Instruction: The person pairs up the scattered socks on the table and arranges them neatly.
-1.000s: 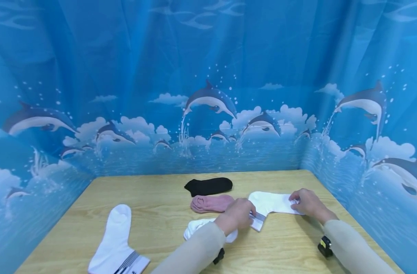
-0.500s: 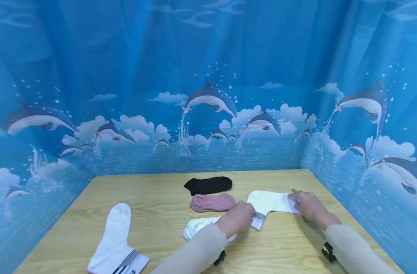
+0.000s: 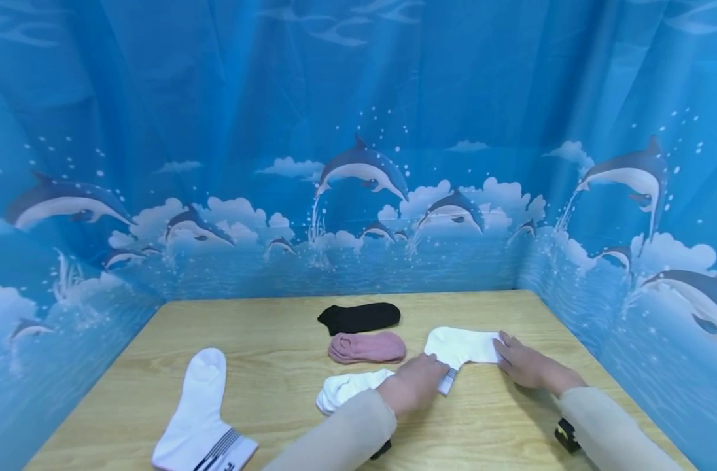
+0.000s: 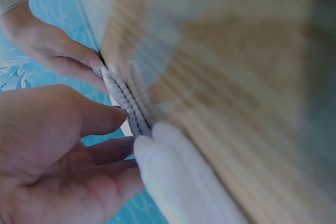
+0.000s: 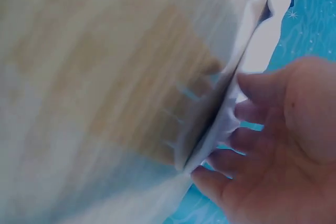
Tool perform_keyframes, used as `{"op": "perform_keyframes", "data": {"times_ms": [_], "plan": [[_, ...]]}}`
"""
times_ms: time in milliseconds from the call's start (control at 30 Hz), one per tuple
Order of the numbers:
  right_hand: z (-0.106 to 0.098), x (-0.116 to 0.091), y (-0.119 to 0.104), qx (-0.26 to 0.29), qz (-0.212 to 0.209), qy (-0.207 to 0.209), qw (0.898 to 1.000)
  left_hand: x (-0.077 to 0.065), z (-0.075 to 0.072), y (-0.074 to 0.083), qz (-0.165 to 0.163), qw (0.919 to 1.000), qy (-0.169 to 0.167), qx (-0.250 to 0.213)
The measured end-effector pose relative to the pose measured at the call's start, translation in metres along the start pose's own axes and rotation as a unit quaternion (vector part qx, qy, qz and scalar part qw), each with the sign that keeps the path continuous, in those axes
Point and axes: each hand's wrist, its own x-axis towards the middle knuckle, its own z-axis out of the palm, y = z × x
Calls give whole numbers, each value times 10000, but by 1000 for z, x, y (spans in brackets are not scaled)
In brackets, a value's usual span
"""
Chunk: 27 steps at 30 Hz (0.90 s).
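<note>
A white ankle sock (image 3: 453, 345) with dark stripes on its cuff lies flat and bent on the right half of the table. My left hand (image 3: 416, 383) reaches over its striped cuff, fingertips on the fabric. In the left wrist view the left thumb and fingers touch the layered edge (image 4: 127, 100) of the sock. At the sock's other end my right hand (image 3: 526, 363) rests with its fingertips on the fabric. The right wrist view shows the right fingers (image 5: 231, 161) loosely extended along the sock's edge (image 5: 226, 106).
A folded white sock (image 3: 349, 387) lies partly behind my left forearm. Beyond it are a pink sock (image 3: 367, 347) and a black sock (image 3: 361, 318). Another striped white sock (image 3: 196, 409) lies at the left on the wooden table (image 3: 270, 373). A blue dolphin curtain (image 3: 358, 98) surrounds the table.
My left hand has shifted slightly right and forward over the cuff, uncovering more of the pink sock. My right hand has drawn back a little at the sock's far end, fingers straighter.
</note>
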Motion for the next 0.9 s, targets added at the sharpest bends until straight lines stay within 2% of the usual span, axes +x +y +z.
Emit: {"op": "perform_keyframes", "data": {"times_ms": [33, 67, 133, 200, 533, 767, 900], "plan": [[0, -1, 0, 203, 69, -78, 9997, -25, -27, 2, 56, 9999, 93, 8], [0, -2, 1, 385, 146, -140, 9991, -39, -43, 4, 41, 10000, 54, -9], [1, -4, 2, 643, 344, -269, 9970, -51, -57, 5, 5, 9999, -82, -87], [2, -5, 4, 730, 492, -358, 9955, -57, -63, 6, -36, 9999, -163, -42], [3, -4, 7, 645, 697, -498, 9942, -40, -48, 2, -64, 9994, -316, -104], [0, -3, -1, 472, 791, -500, 9945, -43, -57, 0, 80, 9989, -378, -257], [-1, -5, -7, 298, 717, -226, 9967, -43, -60, 0, 76, 9980, -321, -540]]}}
